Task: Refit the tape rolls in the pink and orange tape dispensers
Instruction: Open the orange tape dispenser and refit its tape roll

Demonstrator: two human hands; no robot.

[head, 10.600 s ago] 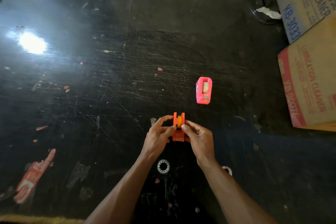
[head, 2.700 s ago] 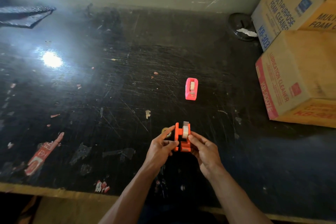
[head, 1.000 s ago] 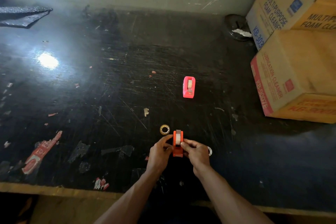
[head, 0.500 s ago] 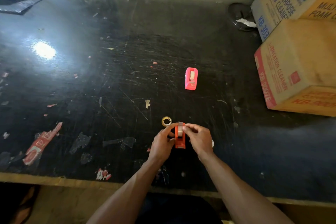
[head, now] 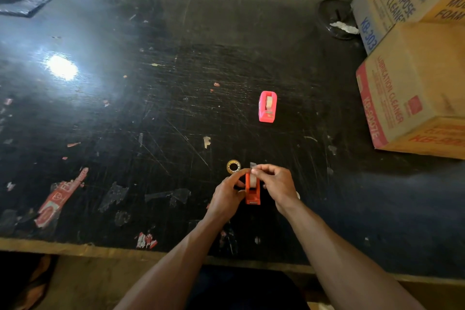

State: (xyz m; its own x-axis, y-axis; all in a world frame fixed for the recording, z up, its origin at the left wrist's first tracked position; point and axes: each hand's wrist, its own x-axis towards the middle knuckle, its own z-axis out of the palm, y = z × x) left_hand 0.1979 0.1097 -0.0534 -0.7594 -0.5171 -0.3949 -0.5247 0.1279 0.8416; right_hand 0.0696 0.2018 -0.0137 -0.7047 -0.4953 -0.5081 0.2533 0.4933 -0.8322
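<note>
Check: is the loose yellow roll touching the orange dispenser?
Apart. In the head view, the yellow roll lies flat on the table, and a strip of dark tabletop shows between it and the orange dispenser.

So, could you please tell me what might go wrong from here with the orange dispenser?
The right hand pinches the loose tape end above the orange plastic tape dispenser steadied by the left hand; it may stick to fingers or twist. The small yellowish tape roll lying close by could get knocked.
</note>
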